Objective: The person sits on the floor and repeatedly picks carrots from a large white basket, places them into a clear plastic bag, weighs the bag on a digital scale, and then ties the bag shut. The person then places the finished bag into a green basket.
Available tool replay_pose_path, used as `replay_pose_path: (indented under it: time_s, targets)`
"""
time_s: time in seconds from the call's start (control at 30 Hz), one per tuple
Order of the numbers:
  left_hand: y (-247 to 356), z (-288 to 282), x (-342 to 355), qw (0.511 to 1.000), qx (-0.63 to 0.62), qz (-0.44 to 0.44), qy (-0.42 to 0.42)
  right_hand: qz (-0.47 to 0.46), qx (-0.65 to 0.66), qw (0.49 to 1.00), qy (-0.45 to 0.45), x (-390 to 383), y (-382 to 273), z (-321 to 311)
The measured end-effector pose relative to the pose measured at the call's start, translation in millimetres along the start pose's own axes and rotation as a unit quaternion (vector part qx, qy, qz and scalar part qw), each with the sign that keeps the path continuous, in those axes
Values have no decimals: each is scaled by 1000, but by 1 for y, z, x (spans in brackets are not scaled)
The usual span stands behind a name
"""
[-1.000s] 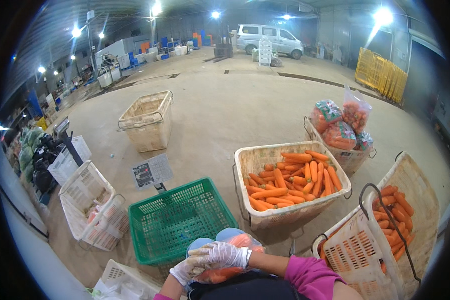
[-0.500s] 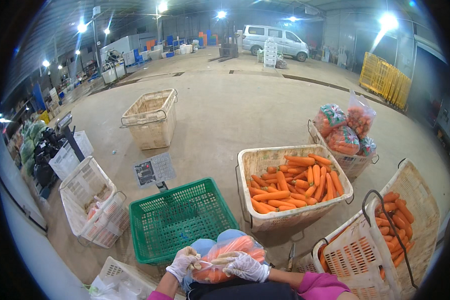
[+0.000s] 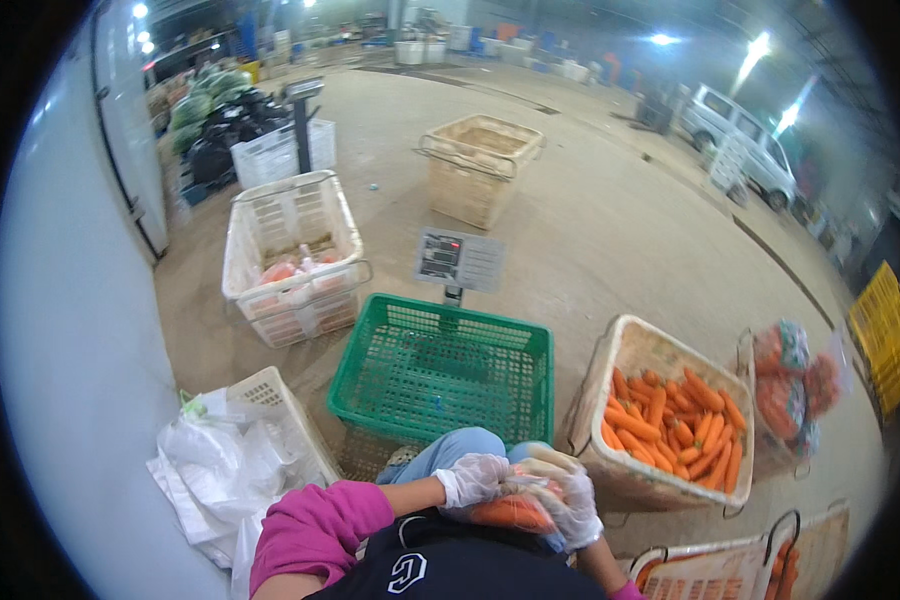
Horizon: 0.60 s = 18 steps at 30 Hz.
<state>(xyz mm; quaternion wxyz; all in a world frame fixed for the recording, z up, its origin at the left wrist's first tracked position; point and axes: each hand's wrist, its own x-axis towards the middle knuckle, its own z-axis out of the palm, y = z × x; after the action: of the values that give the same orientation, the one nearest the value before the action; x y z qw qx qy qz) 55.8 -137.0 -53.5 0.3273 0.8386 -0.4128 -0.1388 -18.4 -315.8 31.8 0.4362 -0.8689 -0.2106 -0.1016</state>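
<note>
Low in my lap rests a clear plastic bag of carrots [image 3: 513, 513], partly covered by my hands. My left hand [image 3: 473, 480], in a thin white glove, has its fingers closed at the bag's near top side. My right hand [image 3: 570, 492], gloved too, is curled over the bag's other side, a little smeared by motion. Just beyond my knees sits an empty-looking green basket [image 3: 440, 425] on a scale with a display [image 3: 458, 260]. To the right is a cream crate [image 3: 622, 330] with loose carrots [image 3: 675, 425].
At the left stand a crate with bagged carrots [image 3: 295, 200] and a smaller crate with white plastic bags [image 3: 235, 455]. Filled carrot bags [image 3: 785, 385] are stacked at the right, above another crate [image 3: 710, 575]. A cream bin [image 3: 480, 165] stands ahead. A wall [image 3: 80, 330] runs along the left.
The view has swung left, so things sit further right. My hands have drawn in closer over the bag; the stretched bag neck between them no longer shows.
</note>
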Motion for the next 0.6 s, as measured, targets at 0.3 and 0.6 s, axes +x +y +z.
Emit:
replay_pose_path:
  time_s: [0.3,0.6]
  targets:
    - [-168,-174,-1,906,-222,-191,304,298,288,839,352,-22,67,5]
    - [-428,-420,12,795,288,-325,423,414,139,829,350,3,104,36]
